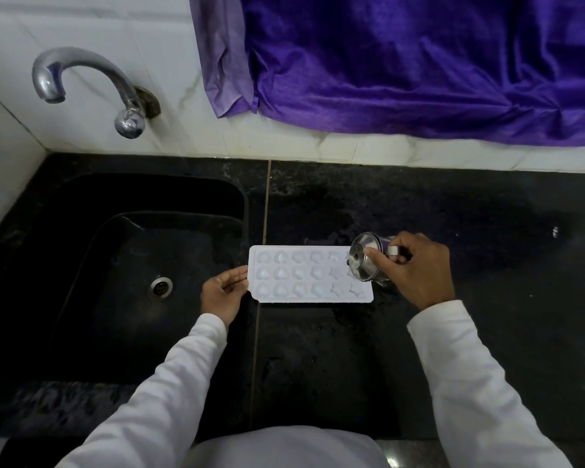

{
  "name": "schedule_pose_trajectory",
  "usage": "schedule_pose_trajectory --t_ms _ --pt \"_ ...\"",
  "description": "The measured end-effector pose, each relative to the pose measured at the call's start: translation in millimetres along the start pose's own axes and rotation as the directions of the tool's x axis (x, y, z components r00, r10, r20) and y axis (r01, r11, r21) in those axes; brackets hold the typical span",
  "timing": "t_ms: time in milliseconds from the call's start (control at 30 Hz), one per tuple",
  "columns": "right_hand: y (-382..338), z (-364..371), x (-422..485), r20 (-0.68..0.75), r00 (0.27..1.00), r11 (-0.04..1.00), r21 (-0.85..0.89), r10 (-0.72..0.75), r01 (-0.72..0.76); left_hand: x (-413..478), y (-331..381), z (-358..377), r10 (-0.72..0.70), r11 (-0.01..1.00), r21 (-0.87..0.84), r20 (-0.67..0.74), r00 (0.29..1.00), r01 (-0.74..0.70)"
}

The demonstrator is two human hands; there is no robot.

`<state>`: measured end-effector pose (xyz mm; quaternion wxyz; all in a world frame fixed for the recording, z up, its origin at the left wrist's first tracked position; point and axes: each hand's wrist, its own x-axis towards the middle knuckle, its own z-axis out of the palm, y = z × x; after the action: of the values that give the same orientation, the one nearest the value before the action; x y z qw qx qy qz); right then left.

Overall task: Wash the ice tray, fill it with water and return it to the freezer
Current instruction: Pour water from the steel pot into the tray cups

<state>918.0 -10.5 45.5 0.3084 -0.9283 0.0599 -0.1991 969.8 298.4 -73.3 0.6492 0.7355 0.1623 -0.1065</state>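
Filling the tray now, by the look of it: set flat on the black desk, just right of the sink, left short end reaching the sink's edge. Pinched at that end by the left hand, fingers curled round the rim. Held in the right hand, fingers wrapped round it, a steel cup, tipped onto its side with the mouth over the tray's right end and hiding the cells there. Hard to judge the fill level; glossy toward the left, perhaps wet, perhaps filled. To do this well: keep the tray pressed flat and steady with the left hand, tip the cup slowly, pour a thin stream, and work cell by cell along each row rather than flooding one corner. Stop short of the brim, with a level carry to the freezer yet to come. Mind the wet patches on the desk near the tray. Farther off: a drain in the sink, a chrome tap on the tiled wall with no stream visible, and a purple cloth hanging above the desk.
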Motion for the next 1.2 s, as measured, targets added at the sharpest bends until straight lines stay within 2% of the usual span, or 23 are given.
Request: schedule_pose_trajectory --t_ms 300,700,1200 --pt "-2.9 2.0 -0.6 0.007 0.985 0.959 0.226 0.175 -0.172 -0.1 1.1 0.5 0.016 1.000 0.017 0.002 1.000 -0.016" --pt "-16.4 14.5 8.2 0.022 0.999 0.994 0.103 -0.029 0.027 -0.7 -0.1 0.4 0.019 1.000 -0.012 0.004 1.000 -0.019" --pt "-20.4 18.7 14.1 0.077 0.993 0.996 0.026 -0.089 0.087 1.7 -2.6 0.2 0.024 1.000 -0.013 0.003 1.000 -0.024"
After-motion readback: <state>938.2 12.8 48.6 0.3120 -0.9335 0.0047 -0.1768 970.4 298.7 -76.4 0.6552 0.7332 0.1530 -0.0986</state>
